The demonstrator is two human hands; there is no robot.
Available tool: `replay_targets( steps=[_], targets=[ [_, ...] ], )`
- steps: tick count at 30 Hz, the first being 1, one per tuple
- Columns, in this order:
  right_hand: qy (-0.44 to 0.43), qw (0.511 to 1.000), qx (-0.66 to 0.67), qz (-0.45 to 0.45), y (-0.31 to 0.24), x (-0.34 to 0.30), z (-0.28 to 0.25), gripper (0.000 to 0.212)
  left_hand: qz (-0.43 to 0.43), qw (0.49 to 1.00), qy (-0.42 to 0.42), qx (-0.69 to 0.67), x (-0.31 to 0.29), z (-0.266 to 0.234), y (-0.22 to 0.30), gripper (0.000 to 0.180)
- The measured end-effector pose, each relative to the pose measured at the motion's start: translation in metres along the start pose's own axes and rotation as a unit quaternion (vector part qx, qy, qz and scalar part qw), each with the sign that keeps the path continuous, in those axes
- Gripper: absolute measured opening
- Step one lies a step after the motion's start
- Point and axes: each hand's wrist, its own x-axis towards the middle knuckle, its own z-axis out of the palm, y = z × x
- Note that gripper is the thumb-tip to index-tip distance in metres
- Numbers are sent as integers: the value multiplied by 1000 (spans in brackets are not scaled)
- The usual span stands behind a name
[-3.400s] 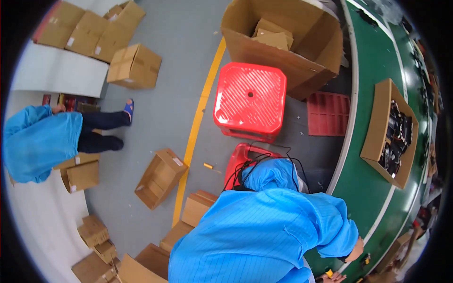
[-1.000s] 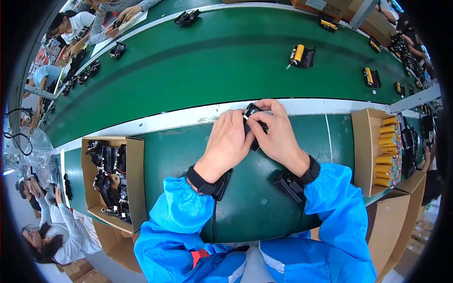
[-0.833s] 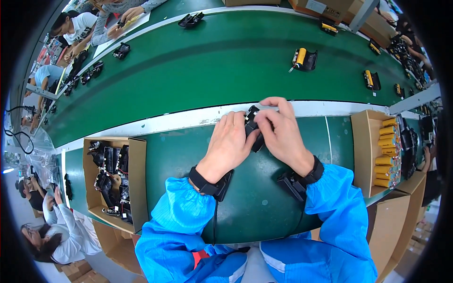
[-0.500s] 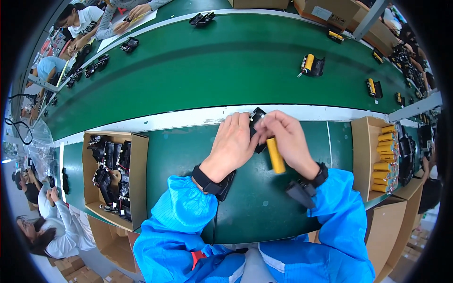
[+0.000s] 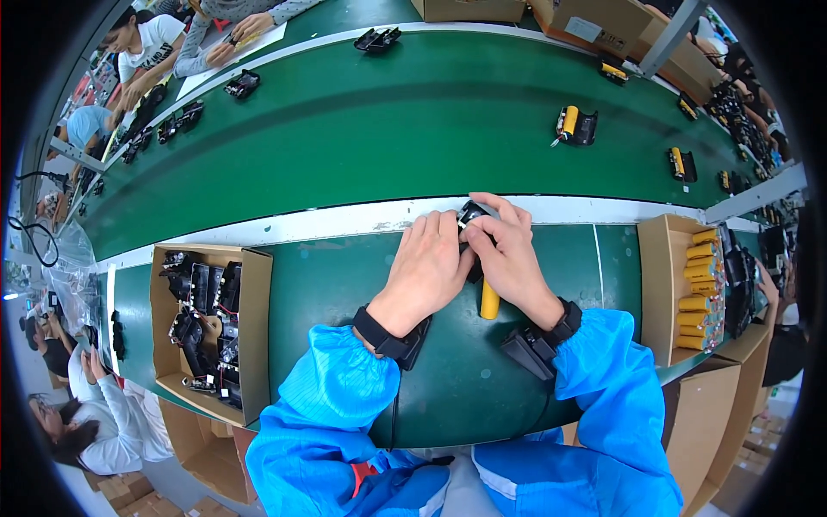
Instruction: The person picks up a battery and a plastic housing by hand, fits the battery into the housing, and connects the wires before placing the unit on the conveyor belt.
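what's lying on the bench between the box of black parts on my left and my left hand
Nothing: in the head view, only bare green bench lies between the box of black parts and your left hand.

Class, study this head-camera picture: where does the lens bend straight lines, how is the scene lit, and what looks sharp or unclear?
Head view: fisheye bends the green conveyor belt and its white edge strip into arcs, with a black rim at the corners; lighting is even with soft shadows; the left hand, right hand and yellow cylinder are sharp; parts in the cardboard box stay dark and hard to read.

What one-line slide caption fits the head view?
Both hands, left hand and right hand, grip a black housing with a yellow cylinder beside a green conveyor.
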Motion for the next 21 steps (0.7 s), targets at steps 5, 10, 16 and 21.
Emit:
replay_targets(
  steps=[5, 10, 16, 21],
  targets=[
    [-39, 997, 0, 60, -8, 8, -3, 12, 19, 1000, 12, 9, 0, 0, -2, 33],
    [-65, 994, -2, 93, -9, 17, -4, 11, 39, 999, 3, 34, 0, -3, 1, 30],
    [-68, 993, -50, 77, -8, 20, -5, 11, 48, 997, -2, 52, -1, -3, 4, 29],
    [13, 1000, -12, -20, -4, 8, -15, 29, 4, 1000, 16, 24, -3, -6, 6, 33]
  ],
)
